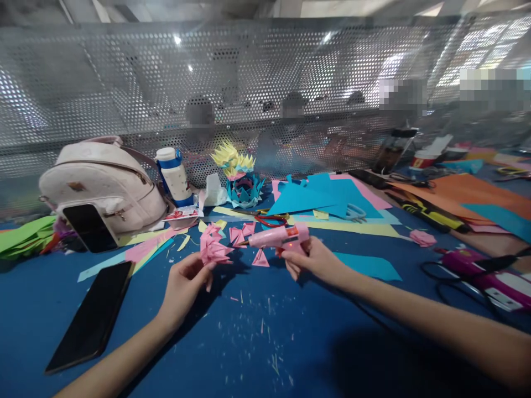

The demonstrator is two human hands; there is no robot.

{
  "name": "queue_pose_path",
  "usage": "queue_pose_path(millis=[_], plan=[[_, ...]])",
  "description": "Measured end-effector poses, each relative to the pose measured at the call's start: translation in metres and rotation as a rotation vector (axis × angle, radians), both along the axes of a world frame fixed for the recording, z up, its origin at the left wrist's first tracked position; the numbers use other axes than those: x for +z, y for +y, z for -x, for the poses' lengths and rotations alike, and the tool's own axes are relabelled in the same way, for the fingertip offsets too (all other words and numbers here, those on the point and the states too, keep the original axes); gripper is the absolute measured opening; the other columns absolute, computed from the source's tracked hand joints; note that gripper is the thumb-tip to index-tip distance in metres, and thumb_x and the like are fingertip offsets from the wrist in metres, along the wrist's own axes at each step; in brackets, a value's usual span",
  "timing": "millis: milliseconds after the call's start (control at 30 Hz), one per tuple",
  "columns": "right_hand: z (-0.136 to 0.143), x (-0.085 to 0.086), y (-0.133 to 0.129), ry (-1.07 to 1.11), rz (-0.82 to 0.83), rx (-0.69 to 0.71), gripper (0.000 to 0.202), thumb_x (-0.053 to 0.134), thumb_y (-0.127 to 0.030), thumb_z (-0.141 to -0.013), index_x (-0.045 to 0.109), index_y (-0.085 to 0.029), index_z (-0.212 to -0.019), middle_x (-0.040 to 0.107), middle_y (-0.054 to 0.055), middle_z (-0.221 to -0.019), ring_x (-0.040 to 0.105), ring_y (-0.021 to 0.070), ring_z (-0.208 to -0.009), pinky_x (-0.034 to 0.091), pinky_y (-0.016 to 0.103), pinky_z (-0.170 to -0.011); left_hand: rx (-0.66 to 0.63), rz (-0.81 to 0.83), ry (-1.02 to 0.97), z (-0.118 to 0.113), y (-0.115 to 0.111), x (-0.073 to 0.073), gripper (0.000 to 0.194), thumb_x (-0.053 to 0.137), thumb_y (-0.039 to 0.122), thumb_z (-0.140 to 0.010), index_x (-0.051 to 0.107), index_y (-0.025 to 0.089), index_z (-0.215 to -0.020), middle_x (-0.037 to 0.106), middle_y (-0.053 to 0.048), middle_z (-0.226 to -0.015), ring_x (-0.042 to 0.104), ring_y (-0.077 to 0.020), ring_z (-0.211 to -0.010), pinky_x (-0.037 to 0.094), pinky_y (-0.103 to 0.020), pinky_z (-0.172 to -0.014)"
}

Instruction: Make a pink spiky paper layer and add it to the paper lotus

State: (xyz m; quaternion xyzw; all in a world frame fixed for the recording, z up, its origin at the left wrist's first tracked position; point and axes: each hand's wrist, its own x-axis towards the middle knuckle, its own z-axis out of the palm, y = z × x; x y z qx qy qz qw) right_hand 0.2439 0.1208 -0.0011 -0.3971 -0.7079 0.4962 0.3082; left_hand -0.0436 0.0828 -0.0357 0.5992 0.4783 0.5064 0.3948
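Head view: left hand (pixel 186 282), nearly closed, pinches one spiky pink folded-paper cluster (pixel 213 246) by its edge; right hand (pixel 310 258), curled, grips one pink plastic glue gun (pixel 276 237), nozzle apart.

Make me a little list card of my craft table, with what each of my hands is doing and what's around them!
Left hand: holding a spiky pink folded-paper piece
Right hand: holding a pink glue gun, nozzle pointing toward that piece
Close by: pink paper triangles
Farther back: yellow-and-blue paper ornament, white-and-blue bottle
On the left: backpack, black phone lying flat
On the right: pink paper rose
Tabletop: dark blue, sprinkled with tiny scraps
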Motion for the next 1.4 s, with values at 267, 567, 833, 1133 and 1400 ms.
queue_pose_path(millis=[267, 567, 833, 1133, 1400], plan=[[0.008, -0.029, -0.008, 0.002, 0.036, -0.018, 0.043, 0.055, -0.047, -0.089, 0.061, -0.013, -0.065, 0.056, 0.001, -0.044, 0.049, 0.0081, -0.039, 0.039, 0.02, -0.044, -0.01, -0.051, 0.0, -0.003, 0.002, 0.003, 0.017, 0.066, 0.032, -0.081, 0.069, 0.015, -0.082, 0.073, -0.005, -0.075, 0.067, -0.0169, -0.067, 0.054, -0.024, -0.064], [0.001, -0.036, -0.012, -0.052, -0.014, -0.015, 0.036, 0.059, -0.043, -0.085, 0.066, -0.01, -0.097, 0.057, 0.0, -0.053, 0.053, 0.0117, -0.045, 0.043, 0.022, -0.044, -0.287, 0.017, -0.066, -0.003, 0.002, 0.0, 0.014, 0.064, 0.026, -0.084, 0.07, 0.015, -0.076, 0.068, -0.002, -0.066, 0.063, -0.0135, -0.055, 0.05, -0.023, -0.058], [0.001, -0.024, -0.009, -0.354, -0.25, 0.062, 0.031, 0.052, -0.034, -0.089, 0.071, -0.011, -0.1, 0.05, -0.002, -0.053, 0.045, 0.0096, -0.048, 0.036, 0.02, -0.043, -0.306, 0.048, -0.108, -0.003, 0.001, 0.002, 0.015, 0.066, 0.027, -0.084, 0.068, 0.015, -0.075, 0.066, 0.0, -0.062, 0.064, -0.0133, -0.053, 0.051, -0.023, -0.058], [0.002, -0.027, -0.011, -0.351, -0.256, 0.02, 0.028, 0.053, -0.033, -0.089, 0.07, -0.013, -0.082, 0.051, -0.001, -0.053, 0.042, 0.0098, -0.049, 0.033, 0.02, -0.042, -0.276, 0.071, -0.065, -0.005, 0.001, 0.004, 0.017, 0.064, 0.03, -0.084, 0.068, 0.016, -0.075, 0.068, -0.002, -0.061, 0.064, -0.0159, -0.053, 0.051, -0.027, -0.057], [0.002, -0.026, -0.011, -0.378, -0.243, 0.023, 0.03, 0.052, -0.032, -0.09, 0.069, -0.013, -0.076, 0.049, 0.0, -0.053, 0.04, 0.0093, -0.048, 0.031, 0.021, -0.041, -0.274, 0.052, -0.068, -0.006, 0.0, 0.006, 0.013, 0.063, 0.023, -0.085, 0.067, 0.016, -0.076, 0.067, 0.0, -0.063, 0.064, -0.0124, -0.053, 0.051, -0.023, -0.059]])
